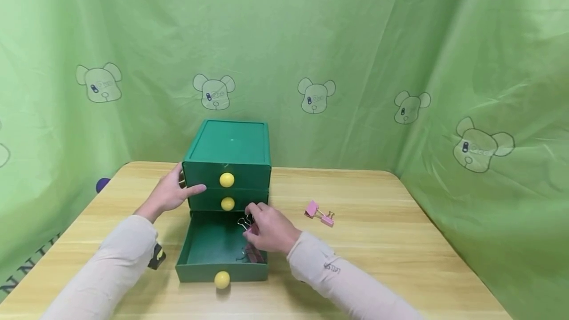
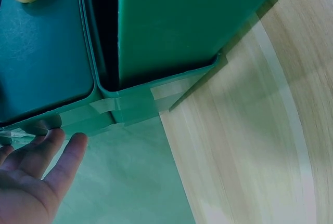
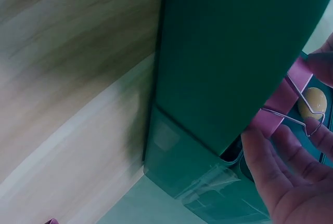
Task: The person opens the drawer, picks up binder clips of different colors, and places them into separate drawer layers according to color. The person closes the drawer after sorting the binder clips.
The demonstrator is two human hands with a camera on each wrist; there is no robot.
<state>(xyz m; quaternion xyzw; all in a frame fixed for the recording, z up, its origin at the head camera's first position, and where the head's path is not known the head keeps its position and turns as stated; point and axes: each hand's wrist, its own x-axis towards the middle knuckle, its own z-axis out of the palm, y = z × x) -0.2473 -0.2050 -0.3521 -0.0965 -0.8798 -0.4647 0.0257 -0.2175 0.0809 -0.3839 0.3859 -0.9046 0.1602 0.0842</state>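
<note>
A green drawer cabinet (image 1: 231, 142) with yellow round knobs stands on the table, its bottom drawer (image 1: 213, 241) pulled out. My left hand (image 1: 170, 192) rests against the cabinet's left side, fingers extended along it and thumb across the front. Over the right part of the drawer, my right hand (image 1: 273, 228) pinches a pink binder clip (image 3: 276, 109) with silver wire handles. Below that hand, another pink binder clip (image 1: 254, 254) lies in the drawer by its right wall. The upper two drawers are closed.
Two pink binder clips (image 1: 312, 209) lie on the wooden table (image 1: 369, 241) right of the cabinet. A small black and yellow object (image 1: 157, 257) sits partly behind the left sleeve. Green curtain (image 1: 266, 38) with bear-head prints surrounds the table's back and sides.
</note>
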